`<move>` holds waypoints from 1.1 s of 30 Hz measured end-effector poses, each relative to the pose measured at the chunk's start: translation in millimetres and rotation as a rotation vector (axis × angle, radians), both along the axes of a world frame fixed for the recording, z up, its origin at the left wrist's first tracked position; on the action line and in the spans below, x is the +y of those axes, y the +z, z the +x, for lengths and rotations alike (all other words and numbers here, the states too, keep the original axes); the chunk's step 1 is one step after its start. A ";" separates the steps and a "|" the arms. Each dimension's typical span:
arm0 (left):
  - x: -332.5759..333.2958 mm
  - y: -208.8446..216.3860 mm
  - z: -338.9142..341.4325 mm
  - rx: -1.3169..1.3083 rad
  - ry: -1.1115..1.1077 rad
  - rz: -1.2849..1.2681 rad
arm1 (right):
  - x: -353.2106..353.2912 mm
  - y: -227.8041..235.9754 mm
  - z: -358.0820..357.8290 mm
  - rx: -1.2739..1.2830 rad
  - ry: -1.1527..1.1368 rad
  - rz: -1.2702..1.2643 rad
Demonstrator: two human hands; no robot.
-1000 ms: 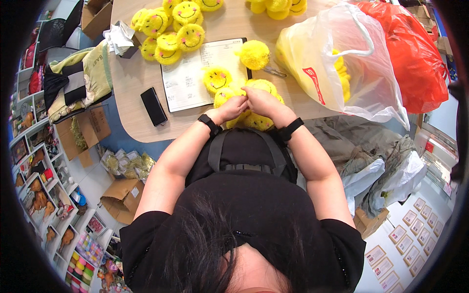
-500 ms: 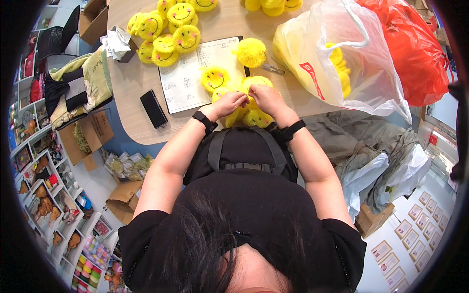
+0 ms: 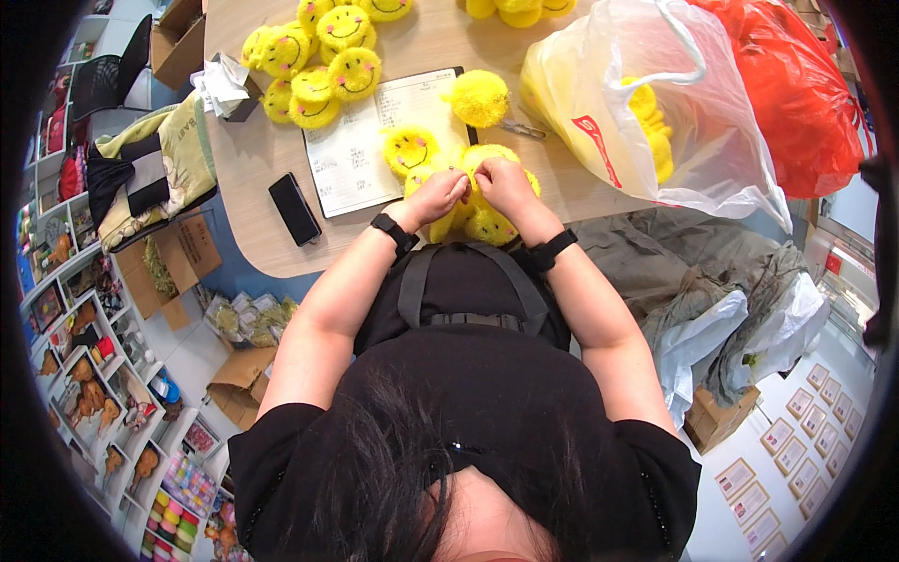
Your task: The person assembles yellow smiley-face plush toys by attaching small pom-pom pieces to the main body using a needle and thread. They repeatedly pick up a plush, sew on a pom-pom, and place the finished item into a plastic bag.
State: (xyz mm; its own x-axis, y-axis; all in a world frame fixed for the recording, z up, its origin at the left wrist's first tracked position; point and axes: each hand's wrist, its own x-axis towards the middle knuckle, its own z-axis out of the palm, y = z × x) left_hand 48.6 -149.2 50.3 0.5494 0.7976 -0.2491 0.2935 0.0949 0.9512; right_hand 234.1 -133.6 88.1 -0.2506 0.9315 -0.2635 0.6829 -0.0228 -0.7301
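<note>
My left hand (image 3: 438, 199) and my right hand (image 3: 508, 190) are close together over a cluster of fuzzy yellow smiley plush balls (image 3: 486, 226) at the near table edge. Both hands have their fingers pinched. Anything between the fingertips is too small to make out. Just beyond my left hand, a plush smiley face (image 3: 410, 150) looks upward over the open notebook (image 3: 348, 170). Another yellow plush ball (image 3: 479, 98) lies past my right hand, no face showing on it. My hands partly cover the near plush balls.
Several yellow smiley plushes (image 3: 345, 30) are piled at the far left. A black phone (image 3: 295, 208) lies left of the notebook, a pen (image 3: 523, 129) right of it. White (image 3: 730, 140) and red plastic bags (image 3: 796, 94) stand at right. Grey sheeting (image 3: 646, 258) hangs beside the table.
My right hand has shifted slightly left and its fingers are curled further in. My left hand stays nearly in place, and the plushes have barely moved.
</note>
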 end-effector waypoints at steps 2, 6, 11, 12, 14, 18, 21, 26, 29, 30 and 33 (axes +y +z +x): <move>0.7 2.7 0.7 0.007 0.021 -0.022 | -1.4 2.4 1.4 0.067 0.024 0.061; 2.2 6.3 3.0 -0.009 0.079 -0.023 | -6.2 3.4 8.5 0.092 0.045 -0.007; 8.2 5.9 4.0 -0.028 0.127 -0.176 | -11.2 -10.7 13.4 0.065 0.232 0.343; 8.9 4.8 5.2 -0.034 0.143 -0.196 | -12.1 -13.9 13.8 0.053 0.271 0.420; 9.6 1.5 6.9 -0.036 0.162 -0.234 | -14.9 -18.8 13.4 -0.086 0.359 0.512; 10.5 -8.5 9.3 -0.050 0.219 -0.385 | -19.0 -22.6 6.9 -0.224 0.380 0.651; 10.6 -15.3 12.1 -0.061 0.278 -0.508 | -20.2 -22.8 2.8 -0.258 0.409 0.652; 12.6 -21.3 14.9 -0.038 0.337 -0.623 | -20.9 -29.1 -0.2 -0.336 0.448 0.632; 15.9 -22.1 13.9 -0.045 0.342 -0.664 | -20.5 -35.3 -1.9 -0.356 0.449 0.627; 17.3 -21.9 13.3 -0.034 0.333 -0.673 | -20.9 -36.4 -2.8 -0.362 0.449 0.621; 20.2 -19.1 9.1 0.050 0.259 -0.558 | -21.7 -35.2 -3.4 -0.254 0.344 0.544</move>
State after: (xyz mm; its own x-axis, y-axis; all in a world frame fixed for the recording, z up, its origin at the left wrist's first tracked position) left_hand 57.7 -129.0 31.3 0.3320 0.6455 -0.6878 0.2377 0.6484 0.7232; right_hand 230.7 -155.3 52.9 -0.5481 0.8264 0.1293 0.7370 0.5502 -0.3926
